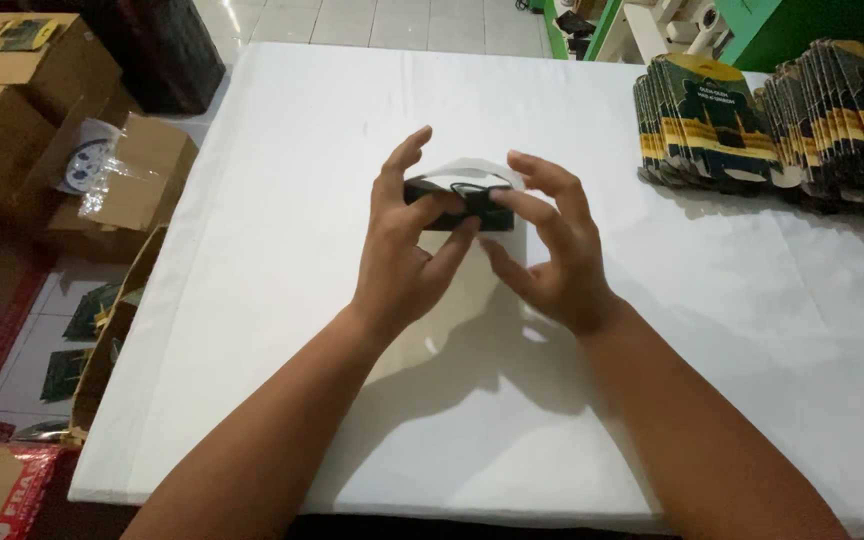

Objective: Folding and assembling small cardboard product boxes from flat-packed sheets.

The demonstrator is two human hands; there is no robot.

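Both hands pinch the small black flat packet (457, 208) in clear plastic: left hand (407, 250) gripping, right hand (552, 250) fingertips on it; green-and-yellow printed card stacks (712, 125) wait far right, untouched.

I see two rows of flat dark green and yellow printed card packages (712, 125) leaning at table's far right; brown cardboard boxes (22, 90) stacked on floor at left, one holding clear plastic-wrapped pack (102, 165); red printed package (22, 495) at bottom left corner
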